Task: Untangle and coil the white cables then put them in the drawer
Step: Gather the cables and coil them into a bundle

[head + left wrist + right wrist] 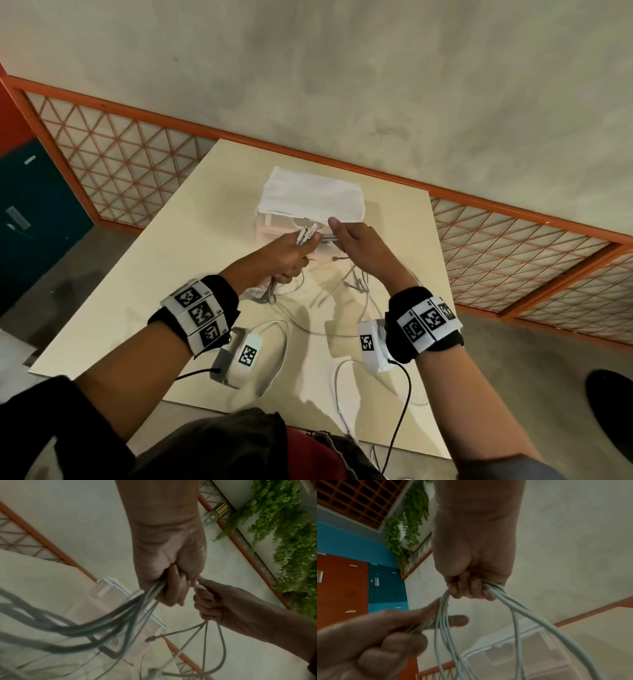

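Observation:
Both hands are raised above the cream table (191, 274), close together, in front of a small white drawer unit (274, 226). My left hand (294, 255) grips a bundle of white cables (308, 233) whose plug ends stick up past its fingers. My right hand (354, 241) grips more of the cables just to the right, its thumb pointing up. In the left wrist view the left hand (171, 589) is a fist round several strands (130, 609). In the right wrist view the right hand (471, 586) holds loops of cable (518, 608) hanging down.
A white cloth (308, 192) lies over the drawer unit's top. Loose cable (308, 327) trails across the table toward its near edge. An orange lattice railing (137, 161) runs behind the table. Teal and orange cabinets (34, 222) stand at the left.

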### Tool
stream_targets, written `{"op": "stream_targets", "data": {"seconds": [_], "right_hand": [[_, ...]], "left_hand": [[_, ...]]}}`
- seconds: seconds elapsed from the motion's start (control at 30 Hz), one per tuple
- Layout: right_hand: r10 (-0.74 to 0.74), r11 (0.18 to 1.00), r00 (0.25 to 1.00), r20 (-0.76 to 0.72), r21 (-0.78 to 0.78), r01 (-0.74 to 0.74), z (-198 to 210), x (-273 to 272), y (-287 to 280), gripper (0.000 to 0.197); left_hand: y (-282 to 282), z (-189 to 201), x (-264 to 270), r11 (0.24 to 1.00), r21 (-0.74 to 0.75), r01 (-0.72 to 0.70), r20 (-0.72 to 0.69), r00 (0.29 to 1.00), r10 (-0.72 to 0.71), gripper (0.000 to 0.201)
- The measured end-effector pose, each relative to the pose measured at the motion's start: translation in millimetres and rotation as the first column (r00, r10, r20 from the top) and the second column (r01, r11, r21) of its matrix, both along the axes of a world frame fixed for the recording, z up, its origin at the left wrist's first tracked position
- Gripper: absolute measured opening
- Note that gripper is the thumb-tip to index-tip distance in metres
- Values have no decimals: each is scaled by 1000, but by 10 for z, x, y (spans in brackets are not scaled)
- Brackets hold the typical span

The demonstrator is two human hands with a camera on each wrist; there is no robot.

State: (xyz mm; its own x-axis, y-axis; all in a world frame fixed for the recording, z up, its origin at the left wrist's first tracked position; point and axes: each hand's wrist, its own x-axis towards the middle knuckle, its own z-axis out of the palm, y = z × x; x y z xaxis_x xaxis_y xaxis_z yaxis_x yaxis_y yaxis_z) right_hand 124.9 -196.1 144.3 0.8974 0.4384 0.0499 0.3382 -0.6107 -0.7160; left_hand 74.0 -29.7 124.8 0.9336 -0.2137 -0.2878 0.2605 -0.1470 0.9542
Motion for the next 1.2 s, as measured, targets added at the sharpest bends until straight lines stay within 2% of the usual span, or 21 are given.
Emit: {"op": "stream_targets", "data": {"seconds": [0.1,0.2,0.33,0.43,0.53,0.57,0.67,0.73,0.8,0.87,0.93,0.97,1.0,1.03,1.1,1.13,1.2], "right_hand": [[51,998,998,-34,45,-49,44,15,-51,51],[147,987,979,-139,91,-136,-159,31,-171,42],[36,999,962,-271,21,-32,-510,38,-350,47],[-42,999,949,-312,-40,31,-667,74,-440,44],[-86,993,968,-237,-103,63,-790,96,-472,28],[-105,988,972,-210,-137,77,-843,87,-471,34],[-129,964,982,-141,-251,91,-1016,72,-389,74],[-166,934,979,-121,-336,117,-1088,70,-283,90],[-172,879,981,-95,-465,109,-1120,41,-144,100],[-162,808,987,-14,-576,124,-1125,-47,1,101],[-152,834,988,21,-533,140,-1159,-101,117,80],[-110,879,993,-36,-470,80,-1194,-109,166,59],[-15,908,991,-137,-417,-44,-1225,-141,217,38],[109,894,960,-257,-398,-208,-1270,-171,259,25],[317,770,827,-464,-383,-510,-1314,-313,354,15],[371,709,772,-516,-380,-594,-1323,-381,405,15],[399,651,725,-561,-384,-655,-1380,-496,482,26]], "left_hand": [[-16,0,-29,997,-71,31,-20,999,-32,34],[23,73,2,992,-73,-100,79,991,106,45],[146,128,68,977,-48,-206,227,951,211,42],[227,119,84,969,32,-246,343,913,220,39],[291,145,113,931,134,-340,466,851,244,36],[321,157,127,911,179,-372,492,836,245,33],[396,140,133,860,346,-376,518,841,160,24],[402,89,108,839,400,-369,515,848,127,21],[407,-7,82,810,437,-392,557,825,99,23],[434,-111,44,783,477,-399,568,820,71,25],[492,-234,12,773,495,-397,553,830,73,22],[516,-285,-5,773,495,-397,549,832,76,21],[539,-339,-35,770,498,-399,548,833,77,22],[548,-377,-59,766,503,-400,552,831,72,24],[560,-447,-100,763,511,-396,541,838,73,24],[563,-465,-108,768,509,-389,529,845,77,24],[555,-506,-134,783,504,-364,512,856,69,23]]}}
